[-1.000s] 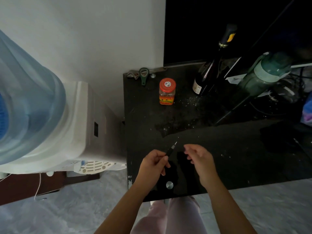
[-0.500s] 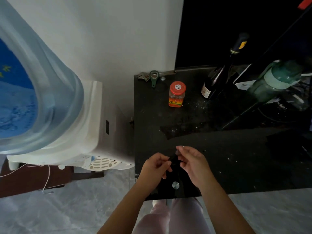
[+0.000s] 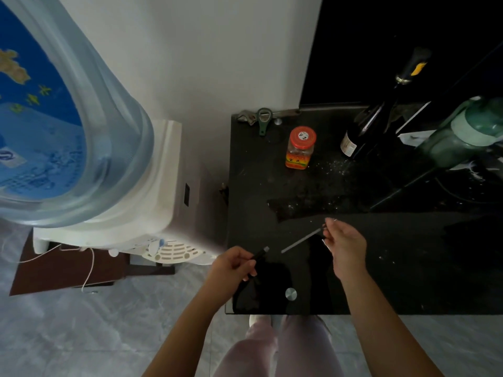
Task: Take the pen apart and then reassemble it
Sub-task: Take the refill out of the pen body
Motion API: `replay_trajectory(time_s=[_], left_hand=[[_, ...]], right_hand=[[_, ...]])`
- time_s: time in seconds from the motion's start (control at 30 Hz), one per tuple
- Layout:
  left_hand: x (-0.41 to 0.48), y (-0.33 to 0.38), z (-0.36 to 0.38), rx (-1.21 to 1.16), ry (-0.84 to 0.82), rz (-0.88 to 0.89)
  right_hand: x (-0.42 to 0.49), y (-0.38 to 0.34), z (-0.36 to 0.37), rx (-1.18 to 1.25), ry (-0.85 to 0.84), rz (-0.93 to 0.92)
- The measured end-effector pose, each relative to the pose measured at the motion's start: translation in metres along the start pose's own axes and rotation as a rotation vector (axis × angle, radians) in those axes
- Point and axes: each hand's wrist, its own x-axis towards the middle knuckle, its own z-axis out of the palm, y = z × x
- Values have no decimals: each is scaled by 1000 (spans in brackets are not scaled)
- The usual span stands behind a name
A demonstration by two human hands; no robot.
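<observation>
The pen is in two parts over the near left of the black glass table (image 3: 408, 281). My left hand (image 3: 234, 266) is closed around the dark pen barrel (image 3: 260, 253), whose open end points up and right. My right hand (image 3: 344, 247) pinches the end of the thin grey refill (image 3: 300, 240), which slants down-left toward the barrel. A small gap separates the refill's free end from the barrel's mouth. Both parts are held just above the glass.
A red-lidded jar (image 3: 300, 148), a green bottle opener (image 3: 263, 119) and a wrench (image 3: 247, 117) lie at the table's far left. A dark wine bottle (image 3: 378, 115) and a green appliance (image 3: 468, 134) stand at the right. A water dispenser (image 3: 109, 186) stands left of the table.
My hands were together on the pen half a second ago. They have now moved apart, and the refill has come out of the barrel with my right hand.
</observation>
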Motion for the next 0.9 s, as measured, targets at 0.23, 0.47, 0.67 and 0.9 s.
replay_trajectory(time_s=[0.23,0.47,0.67,0.9], left_hand=[[2,-1,5,-55,91,12],[-2,0,15,-227,77,-16],[-4,-6,19,-226,79,-73],[-4,-3,23,-188,72,-81]], right_hand=[[11,29,16,-484,-119,-120],[21,44,31,-679,-61,-123],[22,51,36,-881,-11,-166],[8,53,31,-839,2,-216]])
